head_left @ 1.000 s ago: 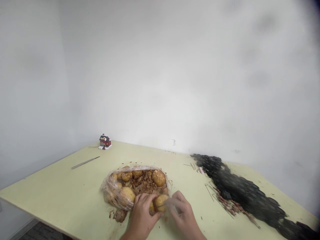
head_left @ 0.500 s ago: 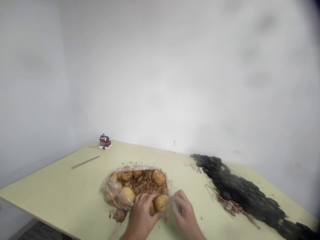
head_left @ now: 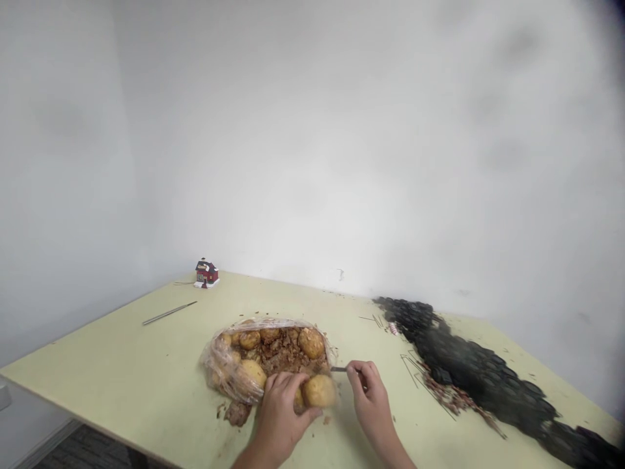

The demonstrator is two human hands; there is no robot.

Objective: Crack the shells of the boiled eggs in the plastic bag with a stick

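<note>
My left hand [head_left: 282, 410] is curled around a potato [head_left: 319, 391], thumb below and fingertips on top, at the near right edge of a clear plastic bag [head_left: 222, 374]. More potatoes [head_left: 251, 374] lie in the bag around brown crumbly matter [head_left: 283, 352]. To the right of the potato, my right hand [head_left: 366, 384] pinches a thin dark tool [head_left: 338, 369] whose tip points left toward the bag; its kind cannot be made out. The tool appears apart from the potato. A brown lump [head_left: 237, 413] sits against the bag's near left side.
A slim metal tool [head_left: 168, 313] lies on the pale green table [head_left: 107, 371] at left, near a small red toy house [head_left: 207, 273]. Along the right runs a long heap of black round pieces [head_left: 469, 365], with thin wires [head_left: 413, 368] and reddish-brown bits [head_left: 449, 396] beside it.
My right hand has moved right and slightly away from the potato, drawing the thin tool off it. My left hand keeps its hold on the potato.
</note>
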